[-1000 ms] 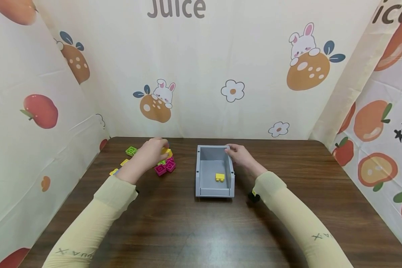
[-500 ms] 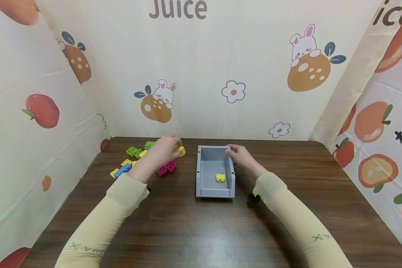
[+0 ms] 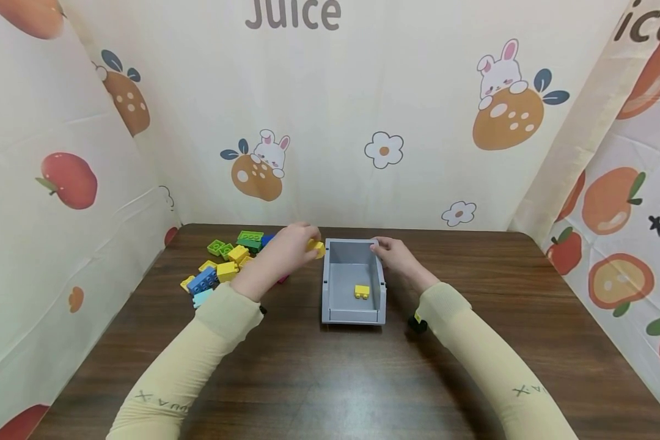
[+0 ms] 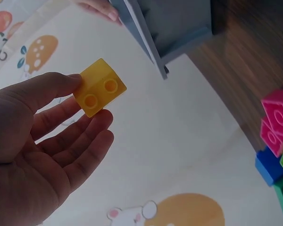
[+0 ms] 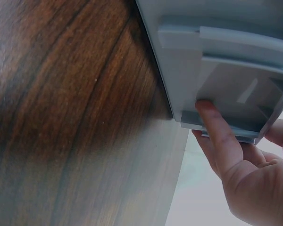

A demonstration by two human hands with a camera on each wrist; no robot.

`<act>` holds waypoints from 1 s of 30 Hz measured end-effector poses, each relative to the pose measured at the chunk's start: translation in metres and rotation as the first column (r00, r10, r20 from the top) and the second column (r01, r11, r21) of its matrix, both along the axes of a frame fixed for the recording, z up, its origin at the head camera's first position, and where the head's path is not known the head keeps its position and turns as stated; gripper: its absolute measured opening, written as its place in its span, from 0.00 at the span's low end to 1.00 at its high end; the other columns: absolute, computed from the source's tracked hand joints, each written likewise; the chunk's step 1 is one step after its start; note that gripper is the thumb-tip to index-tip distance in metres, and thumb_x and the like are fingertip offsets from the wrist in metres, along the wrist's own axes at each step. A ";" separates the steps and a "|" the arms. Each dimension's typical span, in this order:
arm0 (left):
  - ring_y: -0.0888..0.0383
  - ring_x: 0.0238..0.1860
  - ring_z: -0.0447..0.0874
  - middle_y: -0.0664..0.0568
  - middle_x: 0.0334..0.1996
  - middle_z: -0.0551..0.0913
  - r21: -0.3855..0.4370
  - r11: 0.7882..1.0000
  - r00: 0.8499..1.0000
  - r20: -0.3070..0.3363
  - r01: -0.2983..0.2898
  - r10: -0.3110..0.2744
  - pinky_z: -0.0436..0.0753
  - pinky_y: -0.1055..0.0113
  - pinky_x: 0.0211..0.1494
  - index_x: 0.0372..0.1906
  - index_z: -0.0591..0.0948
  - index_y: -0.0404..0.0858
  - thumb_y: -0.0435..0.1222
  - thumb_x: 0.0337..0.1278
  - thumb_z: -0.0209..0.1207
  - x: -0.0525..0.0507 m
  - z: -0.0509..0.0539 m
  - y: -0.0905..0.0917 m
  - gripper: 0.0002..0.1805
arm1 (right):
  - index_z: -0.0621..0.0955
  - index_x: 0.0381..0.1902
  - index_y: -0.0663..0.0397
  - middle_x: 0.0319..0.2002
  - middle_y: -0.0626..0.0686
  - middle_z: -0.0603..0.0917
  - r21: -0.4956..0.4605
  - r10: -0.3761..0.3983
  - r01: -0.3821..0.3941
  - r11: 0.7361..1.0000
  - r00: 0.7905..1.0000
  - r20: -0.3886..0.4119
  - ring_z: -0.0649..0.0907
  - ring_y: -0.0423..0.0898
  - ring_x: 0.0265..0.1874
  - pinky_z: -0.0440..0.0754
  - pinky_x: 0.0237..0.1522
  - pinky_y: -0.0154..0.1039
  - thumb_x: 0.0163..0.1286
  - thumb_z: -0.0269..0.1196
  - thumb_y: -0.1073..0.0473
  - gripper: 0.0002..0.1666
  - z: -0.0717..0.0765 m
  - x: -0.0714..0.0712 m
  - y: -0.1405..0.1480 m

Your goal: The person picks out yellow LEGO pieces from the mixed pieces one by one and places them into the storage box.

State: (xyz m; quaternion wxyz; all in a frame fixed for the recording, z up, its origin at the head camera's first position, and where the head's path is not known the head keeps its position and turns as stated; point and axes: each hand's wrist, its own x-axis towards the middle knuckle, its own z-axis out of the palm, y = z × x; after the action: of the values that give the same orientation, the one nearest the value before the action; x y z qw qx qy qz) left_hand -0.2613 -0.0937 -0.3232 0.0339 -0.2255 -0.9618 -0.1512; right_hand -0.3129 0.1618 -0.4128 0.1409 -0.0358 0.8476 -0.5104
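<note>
My left hand [image 3: 286, 252] pinches a yellow building block [image 4: 100, 87] between thumb and fingers, in the air just left of the grey bin [image 3: 353, 316]. Two round studs show on the block in the left wrist view. Inside the bin lies another yellow block [image 3: 362, 291], on its floor near the front. My right hand [image 3: 397, 258] grips the bin's far right corner. In the right wrist view one finger [image 5: 219, 134] presses the bin's outer side, and the thumb is over the rim.
Left of the bin lies a loose pile with yellow blocks [image 3: 228, 271], a blue block [image 3: 202, 280], green blocks [image 3: 250, 236] and pink blocks [image 4: 278, 115], partly behind my left arm. A patterned curtain [image 3: 330, 183] stands behind the dark wooden table [image 3: 330, 379].
My left hand has moved right from the pile to the bin's left side, carrying the yellow block. My right hand and the bin have stayed in place.
</note>
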 end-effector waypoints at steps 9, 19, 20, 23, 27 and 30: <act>0.55 0.36 0.78 0.48 0.39 0.78 -0.055 0.997 0.998 -0.022 0.056 -0.058 0.82 0.66 0.44 0.44 0.81 0.38 0.38 0.55 0.63 0.001 -0.005 0.019 0.12 | 0.61 0.70 0.56 0.66 0.62 0.68 0.010 0.005 -0.005 1.000 1.000 -0.012 0.74 0.58 0.58 0.80 0.50 0.52 0.75 0.48 0.51 0.30 -0.001 0.000 0.000; 0.58 0.36 0.78 0.49 0.38 0.79 -0.098 0.987 0.992 -0.013 0.126 -0.127 0.82 0.69 0.44 0.43 0.82 0.38 0.38 0.54 0.65 0.005 -0.012 0.037 0.12 | 0.61 0.70 0.58 0.66 0.63 0.67 0.032 0.013 -0.012 0.999 0.999 -0.030 0.74 0.57 0.58 0.81 0.48 0.49 0.75 0.48 0.49 0.31 0.002 0.001 0.000; 0.58 0.36 0.78 0.49 0.38 0.79 -0.101 0.986 0.991 -0.012 0.131 -0.133 0.82 0.69 0.45 0.43 0.82 0.39 0.39 0.54 0.65 0.006 -0.013 0.038 0.13 | 0.61 0.70 0.58 0.66 0.63 0.67 0.038 0.011 -0.010 0.999 1.000 -0.029 0.74 0.57 0.58 0.81 0.48 0.49 0.75 0.48 0.49 0.31 0.002 0.001 0.000; 0.58 0.36 0.79 0.49 0.38 0.80 -0.118 0.982 0.989 -0.010 0.147 -0.149 0.82 0.69 0.45 0.44 0.82 0.39 0.39 0.52 0.66 0.007 -0.017 0.042 0.14 | 0.62 0.70 0.55 0.66 0.61 0.68 0.037 -0.002 0.002 0.999 1.000 -0.016 0.74 0.57 0.59 0.80 0.49 0.51 0.75 0.48 0.50 0.30 0.001 0.000 0.000; 0.59 0.36 0.79 0.49 0.38 0.80 -0.141 0.976 0.985 -0.006 0.168 -0.171 0.82 0.69 0.45 0.44 0.82 0.38 0.39 0.52 0.67 0.008 -0.022 0.046 0.14 | 0.61 0.70 0.55 0.66 0.61 0.68 0.036 -0.006 0.006 0.999 1.000 -0.011 0.74 0.57 0.59 0.80 0.49 0.51 0.75 0.48 0.50 0.30 0.001 0.000 0.000; 0.59 0.35 0.78 0.50 0.37 0.80 -0.151 0.970 0.982 -0.003 0.189 -0.191 0.82 0.70 0.45 0.43 0.82 0.38 0.39 0.52 0.66 0.009 -0.025 0.049 0.14 | 0.61 0.71 0.56 0.65 0.62 0.68 0.041 -0.002 0.003 0.999 1.000 -0.014 0.75 0.57 0.57 0.81 0.48 0.51 0.75 0.48 0.50 0.31 0.001 -0.001 0.001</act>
State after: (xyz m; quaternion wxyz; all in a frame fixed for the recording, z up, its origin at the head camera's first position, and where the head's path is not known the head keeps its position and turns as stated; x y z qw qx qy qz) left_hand -0.2520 -0.0452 -0.3483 0.0106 -0.3197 -0.9441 -0.0791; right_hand -0.3137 0.1624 -0.4121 0.1349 -0.0353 0.8589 -0.4928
